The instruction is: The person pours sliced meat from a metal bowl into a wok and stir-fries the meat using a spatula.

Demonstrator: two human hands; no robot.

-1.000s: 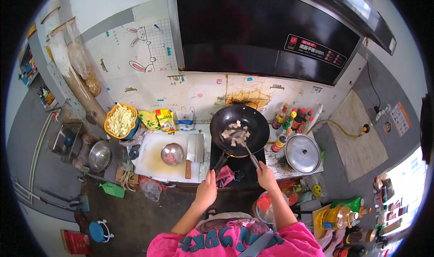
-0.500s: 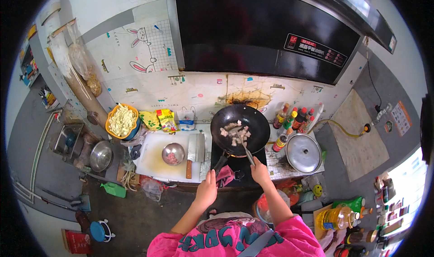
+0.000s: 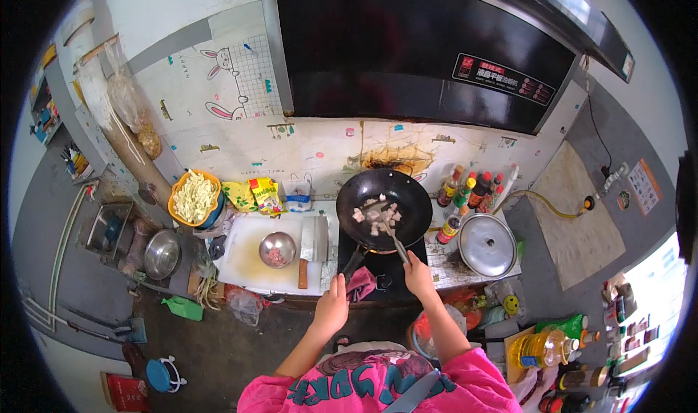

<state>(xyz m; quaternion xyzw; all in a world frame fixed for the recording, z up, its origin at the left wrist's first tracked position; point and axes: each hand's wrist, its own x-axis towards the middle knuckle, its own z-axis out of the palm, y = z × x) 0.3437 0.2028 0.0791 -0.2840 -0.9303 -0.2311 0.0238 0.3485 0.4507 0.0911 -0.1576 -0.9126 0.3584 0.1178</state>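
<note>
Small shift from a second ago: the right hand (image 3: 418, 276) has slid a bit left and the spatula (image 3: 399, 248) has swung with it, while the left hand (image 3: 332, 307) and the wok (image 3: 414, 202) look pretty much where they were. Right fingers are clamped around the spatula's handle, left fingers are wrapped around the wok handle (image 3: 353, 262), which sticks out on the wok's near side, a little to the left. Chunks of pale pinkish meat (image 3: 376, 230) sit in the middle of the wok with the spatula's far end in among them, though its head is kinda hard to make out. Wok's over a black stove (image 3: 378, 262), with a dark pink cloth (image 3: 361, 285) bunched up just in front. Left of the wok, a white cutting board (image 3: 240, 253) carries a metal bowl (image 3: 277, 236) with pink bits inside, plus a cleaver (image 3: 315, 237) lying on the wok's side of it. Farther left, a yellow-orange basin (image 3: 174, 211) is heaped with pale strips. Right of the wok you've got a big silver lid (image 3: 486, 247) and, slightly farther back, some sauce bottles (image 3: 479, 193).
</note>
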